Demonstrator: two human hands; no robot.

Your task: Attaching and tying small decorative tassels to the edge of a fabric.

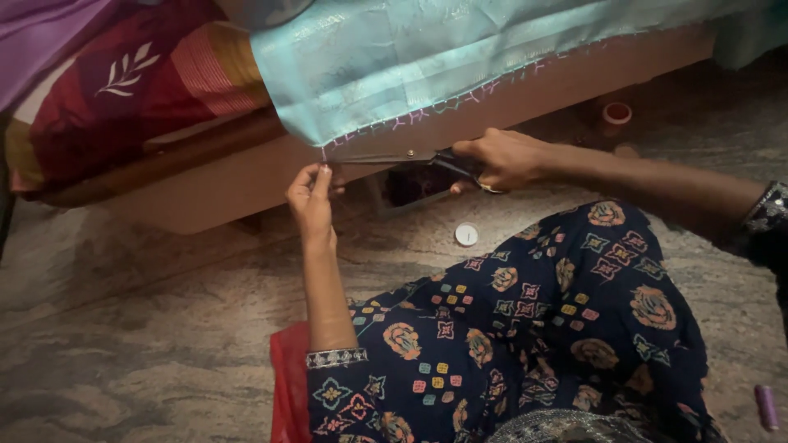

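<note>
The scissors point(402, 156) lie nearly level, their long axis running from 3 o'clock to 9 o'clock, with the blade tips pointing toward 9 o'clock at the lower corner of the pale blue cloth point(427, 66). The right hand point(501, 160) is clenched around the dark handles at the 3 o'clock end, fingers through the loops (a ring shows on one finger). The left hand point(312, 197) sits at about 8 o'clock from the blade tips, thumb and fingertips pinched together just under the cloth's corner, apparently on a thread, though the thread itself is too fine to make out. So the scissors bridge the space between the two hands, right below the stitched hem, which carries a zigzag of pink and purple thread. The cloth hangs over the edge of a wooden bed frame point(246, 184). On the stone floor point(148, 328), at 6 o'clock from the right hand, lies a small white round disc point(466, 235).
</note>
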